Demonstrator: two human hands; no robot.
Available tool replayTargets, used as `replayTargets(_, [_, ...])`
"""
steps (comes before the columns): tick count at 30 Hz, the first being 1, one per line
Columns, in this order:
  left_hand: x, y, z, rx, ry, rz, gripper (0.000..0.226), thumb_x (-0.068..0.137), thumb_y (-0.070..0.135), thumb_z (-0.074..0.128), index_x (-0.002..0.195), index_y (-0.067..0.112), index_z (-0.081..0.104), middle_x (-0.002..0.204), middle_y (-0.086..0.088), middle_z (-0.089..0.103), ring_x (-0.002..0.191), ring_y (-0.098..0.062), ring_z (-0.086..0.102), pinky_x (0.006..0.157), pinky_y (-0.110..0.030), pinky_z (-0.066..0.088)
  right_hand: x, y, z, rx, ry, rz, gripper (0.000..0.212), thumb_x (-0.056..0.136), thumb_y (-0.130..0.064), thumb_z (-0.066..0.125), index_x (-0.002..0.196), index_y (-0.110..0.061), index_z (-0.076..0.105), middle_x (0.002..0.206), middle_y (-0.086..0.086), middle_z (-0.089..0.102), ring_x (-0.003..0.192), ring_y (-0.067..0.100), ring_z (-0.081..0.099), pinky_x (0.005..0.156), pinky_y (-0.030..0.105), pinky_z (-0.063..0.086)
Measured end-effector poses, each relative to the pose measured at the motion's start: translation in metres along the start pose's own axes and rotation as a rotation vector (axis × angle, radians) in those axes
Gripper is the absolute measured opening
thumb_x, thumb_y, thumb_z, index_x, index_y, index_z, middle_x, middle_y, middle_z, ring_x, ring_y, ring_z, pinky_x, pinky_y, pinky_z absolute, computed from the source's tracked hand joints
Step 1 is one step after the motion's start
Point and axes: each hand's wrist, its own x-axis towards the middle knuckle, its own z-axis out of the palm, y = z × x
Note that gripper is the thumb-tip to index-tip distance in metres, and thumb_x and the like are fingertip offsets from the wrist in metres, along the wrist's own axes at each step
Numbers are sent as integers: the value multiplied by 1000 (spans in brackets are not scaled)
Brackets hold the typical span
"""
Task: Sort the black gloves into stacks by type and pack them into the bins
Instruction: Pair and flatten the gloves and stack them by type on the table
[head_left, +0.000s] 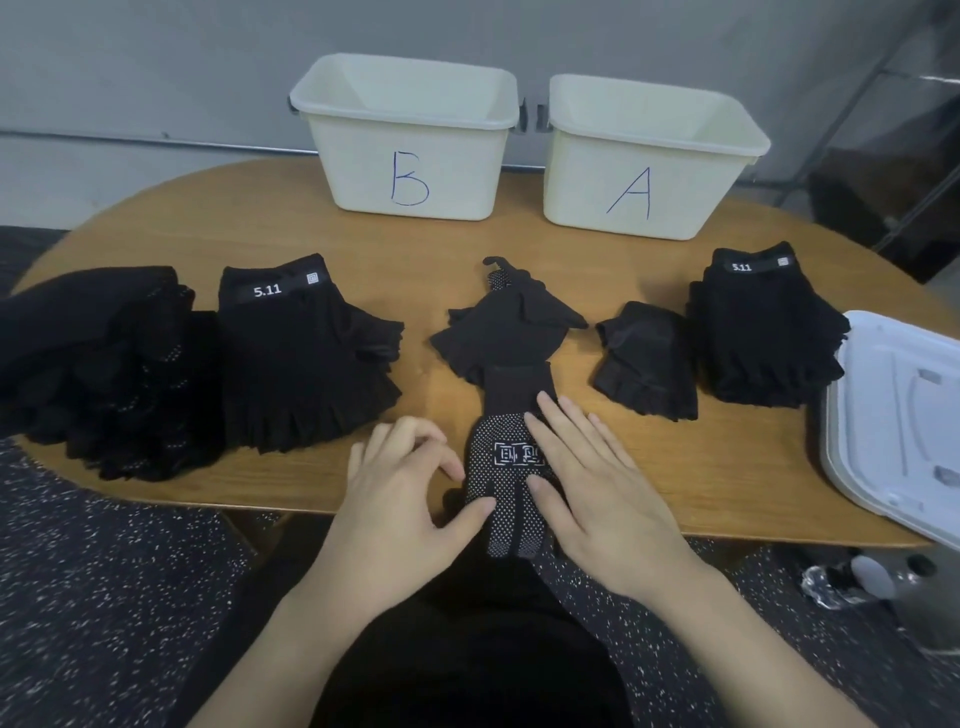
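Black fabric is lying in five groups across the oval wooden table (208, 218). Two cream plastic bins are standing along the far edge, bin B (410, 171) and bin A (639, 182), each rectangular and marked in blue pen. Toward the left end a dotted-glove stack (104, 364) is spreading in soft heaps, and just beside it a fingerless stack (306, 353) is showing a white 5.11 band. A second fingerless stack (763, 332) with the same band is sitting toward the right end, with a single fingerless glove (649, 364) lying just beside it. A loose middle pile (504, 332) of crumpled gloves is sitting at the table's centre; how many it holds cannot be told. At the near edge one dotted glove (506, 467), knitted with white grip dots and a white printed square, is hanging its fingers over the rim.

The left hand (405, 493) is pinching that glove's side between thumb and curled fingers. The right hand (587, 478) is pressing flat on it, fingers straight and spread. A white plastic lid (898, 415) is overhanging the right end.
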Motion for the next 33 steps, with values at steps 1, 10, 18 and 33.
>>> replayTargets(1, [-2, -1, 0, -4, 1, 1, 32, 81, 68, 64, 85, 36, 65, 109, 21, 47, 111, -4, 44, 103, -31, 27, 1, 0, -3, 31, -2, -7, 59, 112, -46, 24, 164, -23, 11, 171, -9, -2, 155, 2, -14, 127, 31, -5])
replayTargets(10, [-5, 5, 1, -96, -3, -47, 40, 90, 58, 60, 57, 38, 50, 86, 18, 54, 94, -7, 51, 96, -34, 32, 23, 9, -4, 7, -106, -31, 67, 106, -61, 12, 164, -29, 4, 170, -14, -8, 153, -1, -18, 129, 35, -3])
replayTargets(18, [-9, 1, -8, -29, -79, -85, 30, 81, 54, 74, 63, 39, 54, 93, 21, 49, 102, -4, 46, 100, -32, 26, 23, 5, 0, -18, -83, 10, 68, 105, -62, 10, 164, -29, 1, 170, -13, -10, 153, -1, -21, 128, 35, -4])
replayTargets(33, [41, 6, 17, 279, -238, 301, 63, 111, 49, 24, 166, 23, 8, 172, 11, -6, 156, -2, -16, 129, -33, -8, 28, 8, -1, 41, -89, 23, 62, 109, -50, 12, 164, -23, 1, 169, -13, -11, 152, -2, -20, 126, 29, -11])
